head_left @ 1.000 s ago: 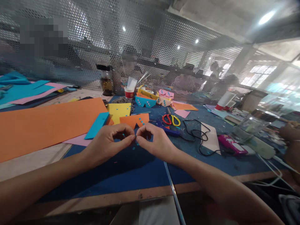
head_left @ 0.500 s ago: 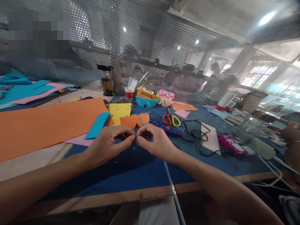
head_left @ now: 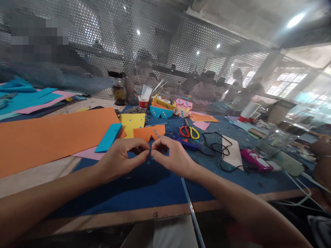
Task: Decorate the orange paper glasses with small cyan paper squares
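My left hand [head_left: 129,156] and my right hand [head_left: 172,155] meet fingertip to fingertip above the blue mat [head_left: 124,196], each with thumb and index finger pinched. Whatever lies between the fingertips is too small to make out. Just behind them is an orange paper shape [head_left: 141,133] with small blue squares on it and a notch in its lower edge. A folded blue paper strip [head_left: 108,137] lies left of my left hand. Beyond my right hand are a blue-handled tool [head_left: 190,145] and scissors [head_left: 190,132] with red and yellow handles.
Large orange paper [head_left: 54,137] covers the left side. Folded paper shapes [head_left: 161,112], a paper cup [head_left: 143,102] and a lidded jar [head_left: 119,89] stand at the back. A black cord [head_left: 214,151] and pink device [head_left: 256,160] lie right. A person's arm [head_left: 322,158] shows far right.
The view has shifted very slightly. My two hands hold nearly the same pose, fingertips still together, and nothing on the table has visibly moved.
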`<control>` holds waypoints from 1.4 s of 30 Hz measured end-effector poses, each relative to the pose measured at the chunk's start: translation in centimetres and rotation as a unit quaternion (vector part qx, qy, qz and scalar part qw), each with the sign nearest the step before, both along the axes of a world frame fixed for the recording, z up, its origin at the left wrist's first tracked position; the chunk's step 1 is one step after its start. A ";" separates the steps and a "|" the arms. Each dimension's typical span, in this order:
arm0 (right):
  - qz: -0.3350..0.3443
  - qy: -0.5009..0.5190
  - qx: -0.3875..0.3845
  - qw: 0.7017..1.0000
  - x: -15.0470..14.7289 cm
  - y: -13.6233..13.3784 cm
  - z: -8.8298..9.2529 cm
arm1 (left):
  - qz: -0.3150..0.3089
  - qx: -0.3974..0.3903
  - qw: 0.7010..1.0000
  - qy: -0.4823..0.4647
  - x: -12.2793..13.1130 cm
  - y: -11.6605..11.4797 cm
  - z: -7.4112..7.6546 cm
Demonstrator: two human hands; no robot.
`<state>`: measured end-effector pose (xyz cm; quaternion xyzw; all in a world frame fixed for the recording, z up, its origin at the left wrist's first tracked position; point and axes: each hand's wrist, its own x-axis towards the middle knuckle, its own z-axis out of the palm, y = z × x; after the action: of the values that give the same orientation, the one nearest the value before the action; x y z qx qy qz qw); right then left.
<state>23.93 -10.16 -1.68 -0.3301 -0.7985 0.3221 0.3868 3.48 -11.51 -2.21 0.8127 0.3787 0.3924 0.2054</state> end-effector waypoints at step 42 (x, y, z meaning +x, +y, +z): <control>-0.021 0.014 -0.037 0.999 0.2 0.1 0.1 | -0.064 -0.226 0.951 -0.199 0.7 0.4 0.8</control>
<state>24.09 -10.02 -1.59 -0.3564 -0.7733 0.3478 0.3925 4.16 -11.10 -1.45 0.6732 0.3558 0.4359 0.4797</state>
